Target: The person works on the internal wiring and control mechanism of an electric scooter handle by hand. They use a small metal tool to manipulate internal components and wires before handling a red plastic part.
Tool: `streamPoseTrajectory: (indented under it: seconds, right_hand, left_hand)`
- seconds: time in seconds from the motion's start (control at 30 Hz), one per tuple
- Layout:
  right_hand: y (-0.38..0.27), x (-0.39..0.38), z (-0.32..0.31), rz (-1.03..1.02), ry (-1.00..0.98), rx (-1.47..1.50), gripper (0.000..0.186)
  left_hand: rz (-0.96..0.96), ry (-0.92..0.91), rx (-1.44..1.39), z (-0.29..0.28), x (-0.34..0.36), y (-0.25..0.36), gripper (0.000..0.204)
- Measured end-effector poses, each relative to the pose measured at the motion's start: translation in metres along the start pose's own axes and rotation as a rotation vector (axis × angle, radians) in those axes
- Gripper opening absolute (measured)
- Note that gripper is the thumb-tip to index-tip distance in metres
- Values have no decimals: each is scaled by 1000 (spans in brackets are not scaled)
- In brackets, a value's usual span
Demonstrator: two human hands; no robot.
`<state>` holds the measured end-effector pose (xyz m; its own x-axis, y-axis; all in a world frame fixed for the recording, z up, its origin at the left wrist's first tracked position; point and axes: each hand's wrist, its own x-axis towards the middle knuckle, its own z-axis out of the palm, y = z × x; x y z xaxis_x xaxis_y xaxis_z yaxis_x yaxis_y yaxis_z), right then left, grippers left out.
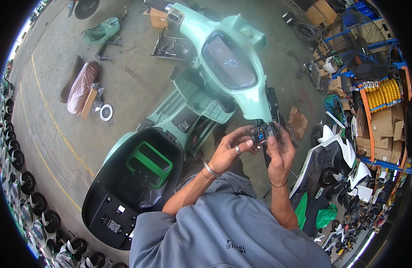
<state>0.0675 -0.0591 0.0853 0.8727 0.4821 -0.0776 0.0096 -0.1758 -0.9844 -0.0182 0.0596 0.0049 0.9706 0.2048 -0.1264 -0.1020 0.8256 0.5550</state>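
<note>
From where I'm standing, both hands are drawn together over one small black part point(261, 133), dark, with a bit of blue on it. The left hand point(235, 146) has thumb and fingers nearly closed against its left side. The right hand point(281, 154) pinches its other side, the thumb laid along it and the fingers curled behind. A ring point(237, 150) sits on a left finger, a metal bangle point(210, 169) on that wrist, and a thin dark cord point(278, 184) circles the right one.

The part is right at the near end of the scooter's mint-green handlebar cover point(248, 100); whether it's fastened there I can't tell. Just beyond the hands, the cover holds a lit display point(228, 62). Left of the hands and nearer the body gapes a black storage tub point(107, 192), a green frame point(150, 165) inside it. Farther off to their left, a plastic-wrapped seat point(83, 87) lies on the concrete floor point(139, 89). To their right there's a white scooter point(344, 149), and past that, shelving with yellow coils point(384, 94) above cardboard boxes point(382, 127).
</note>
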Motion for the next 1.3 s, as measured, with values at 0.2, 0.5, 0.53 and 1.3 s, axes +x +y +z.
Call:
streamPoseTrajectory:
  seconds: [0.2, 0.5, 0.53, 1.3]
  right_hand:
    - [-4, 0, 1, 10, -6, -1, 44]
    - [0, 0, 0, 3, 2, -2, 44]
    - [-1, 0, 1, 6, -4, 6, 44]
    - [-3, 1, 0, -4, -3, -7, 43]
  left_hand:
    - [-5, 37, 165, 4, -1, 10, 53]
    - [38, -26, -35, 1, 0, 4, 58]
    - [16, -26, -16, 2, 1, 5, 64]
    - [-6, -28, 31, 2, 2, 5, 67]
